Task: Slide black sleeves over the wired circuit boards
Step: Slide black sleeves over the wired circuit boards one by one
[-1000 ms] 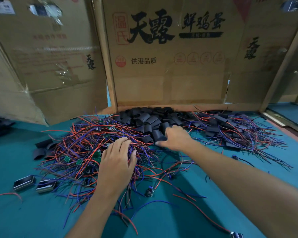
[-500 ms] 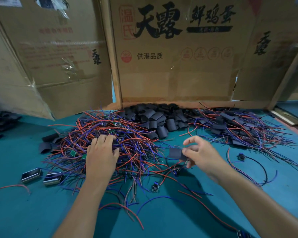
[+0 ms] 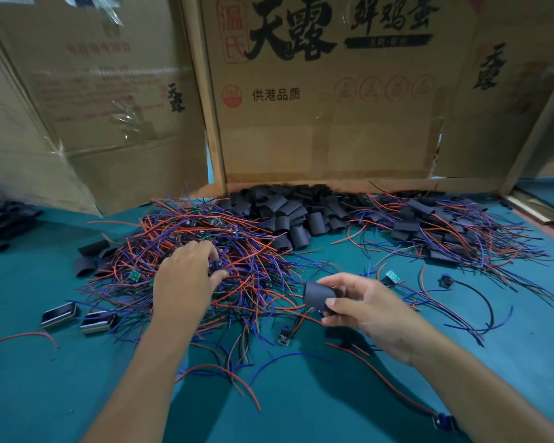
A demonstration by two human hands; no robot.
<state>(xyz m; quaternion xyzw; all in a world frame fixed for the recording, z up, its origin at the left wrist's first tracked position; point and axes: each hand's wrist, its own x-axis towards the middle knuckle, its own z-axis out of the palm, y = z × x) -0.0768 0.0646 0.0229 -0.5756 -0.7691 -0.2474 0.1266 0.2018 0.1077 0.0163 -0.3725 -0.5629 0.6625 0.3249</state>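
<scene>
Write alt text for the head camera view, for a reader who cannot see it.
A person's right hand pinches a black sleeve above a teal table, while the left hand digs into a tangled pile of red and blue wired circuit boards. Loose black sleeves are heaped behind, against cardboard boxes.

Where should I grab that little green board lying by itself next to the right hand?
Probably from above, by the long edges of the green board. It lies flat on the teal mat, clear of the wire pile, with its red and blue wires trailing away, so pinching the board beats tugging the wires.
</scene>
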